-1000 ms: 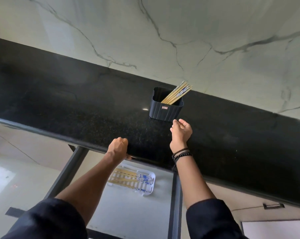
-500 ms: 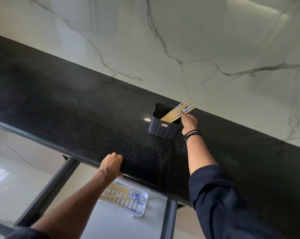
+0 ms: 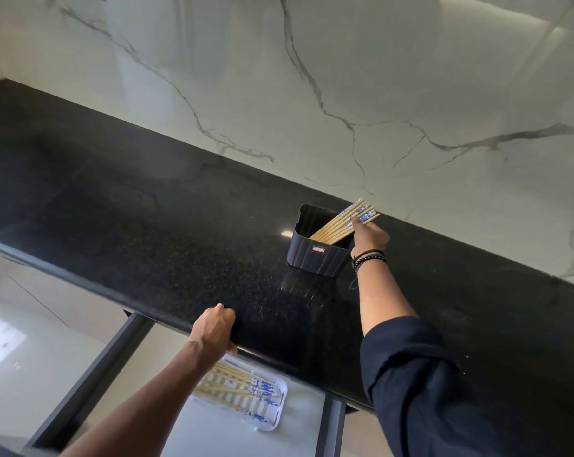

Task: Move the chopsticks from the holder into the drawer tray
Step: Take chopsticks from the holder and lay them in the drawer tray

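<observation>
A dark ribbed holder stands on the black countertop near the marble wall. Several bamboo chopsticks with blue-patterned tops lean out of it toward the right. My right hand is at the holder's right rim, fingers closing around the chopsticks' upper ends. My left hand is curled over the counter's front edge. Below it, in the open drawer, a white slotted tray holds several chopsticks lying flat.
The black granite countertop runs diagonally across the view, backed by a white marble wall. The open drawer's dark frame rails flank the tray. A pale floor lies at lower left.
My right hand rose from the counter in front of the holder to the chopsticks' tops and took hold of them. My left hand stayed on the counter edge. The camera moved closer.
</observation>
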